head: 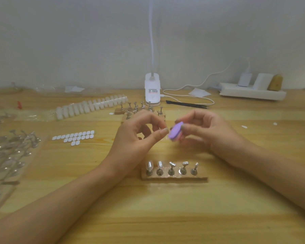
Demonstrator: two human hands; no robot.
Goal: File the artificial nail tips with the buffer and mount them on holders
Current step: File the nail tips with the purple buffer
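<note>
Nearest me, a block (pixel 174 178) stands five holders (pixel 183 167) up. The two left ones wear tips (pixel 149 165). Past it, my right hand (pixel 206 134) grips the purple buffer (pixel 175 132). My left hand (pixel 139 138) pinches right beside it. I cannot tell what it holds. A strip of tips (pixel 91 107) lies farther back.

Centre: holder block (pixel 174 177) with upright holders is standing in your way.
Near edge: table (pixel 157 217) is lying open to you.

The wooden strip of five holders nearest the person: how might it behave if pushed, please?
The wooden strip lies flat and long, so it would probably slide rather than tip. Its upright holders look slender and might wobble.
</note>
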